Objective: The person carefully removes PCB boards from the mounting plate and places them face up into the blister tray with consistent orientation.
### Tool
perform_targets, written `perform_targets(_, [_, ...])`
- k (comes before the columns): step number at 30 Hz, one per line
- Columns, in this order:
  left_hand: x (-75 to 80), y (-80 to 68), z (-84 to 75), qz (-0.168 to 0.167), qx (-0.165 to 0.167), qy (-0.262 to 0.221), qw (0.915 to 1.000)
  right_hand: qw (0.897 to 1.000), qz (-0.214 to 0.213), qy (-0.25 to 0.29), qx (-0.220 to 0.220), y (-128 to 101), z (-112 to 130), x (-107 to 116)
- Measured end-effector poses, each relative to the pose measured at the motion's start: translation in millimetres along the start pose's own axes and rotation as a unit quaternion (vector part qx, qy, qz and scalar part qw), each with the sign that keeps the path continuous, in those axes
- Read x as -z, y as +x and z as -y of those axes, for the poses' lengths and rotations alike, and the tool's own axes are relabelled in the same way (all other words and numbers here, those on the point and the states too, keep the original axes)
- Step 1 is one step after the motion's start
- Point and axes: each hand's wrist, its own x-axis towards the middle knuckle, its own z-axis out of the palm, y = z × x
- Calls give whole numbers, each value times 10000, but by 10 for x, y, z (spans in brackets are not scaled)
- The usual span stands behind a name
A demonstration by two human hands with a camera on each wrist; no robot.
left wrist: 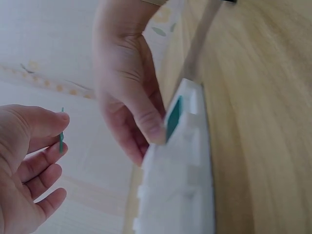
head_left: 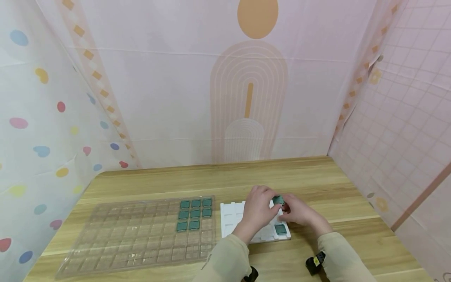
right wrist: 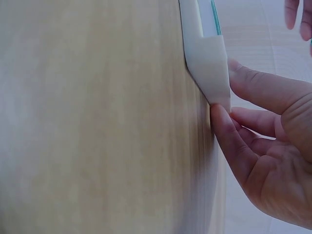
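Fingers (left wrist: 48,122) of the left hand (head_left: 258,207) pinched a green chip (head_left: 278,200) above the white tray (head_left: 230,219); right hand (head_left: 299,213) fingers, relaxed, touched the tray's edge.

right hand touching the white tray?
Touching. The right wrist view shows the right hand with its fingertips pressed against the corner of the white tray.

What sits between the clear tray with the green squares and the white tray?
Only a narrow strip of bare wooden table separates the clear tray from the white tray, per the head view.
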Motion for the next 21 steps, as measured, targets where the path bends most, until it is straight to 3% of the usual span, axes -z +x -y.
perform_targets(11, [223, -30, -55, -298, -313, -124, 9990, 9999, 11, 147, 41, 1, -4, -2])
perform_targets(21, [343, -69, -66, -305, -359, -225, 9986, 9998, 53, 93, 136, 11, -23, 0])
